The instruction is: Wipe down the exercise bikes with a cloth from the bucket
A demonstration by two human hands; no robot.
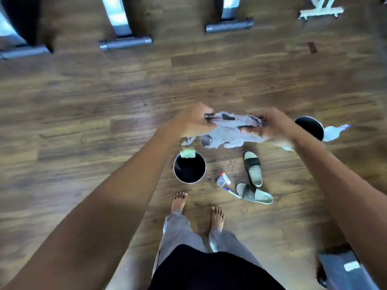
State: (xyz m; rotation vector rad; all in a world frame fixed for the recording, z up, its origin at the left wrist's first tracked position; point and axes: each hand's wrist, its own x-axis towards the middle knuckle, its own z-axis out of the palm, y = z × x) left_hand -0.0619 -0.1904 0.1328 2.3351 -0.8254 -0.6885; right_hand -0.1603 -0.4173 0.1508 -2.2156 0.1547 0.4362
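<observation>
Both hands, left hand point(193, 122) and right hand point(274, 127), pinching cloth point(228, 130) ends, stretched sideways above bucket point(189, 168) (bikes point(125, 41) far beyond).

A single head-worn wide-angle view looks steeply down from standing height onto the wooden floor point(83, 114), with the person's forearms reaching forward into the middle of frame and bare feet near the lower centre. It faces toward the exercise bike bases point(125, 41) along the top edge, which sit far off and blurred
</observation>
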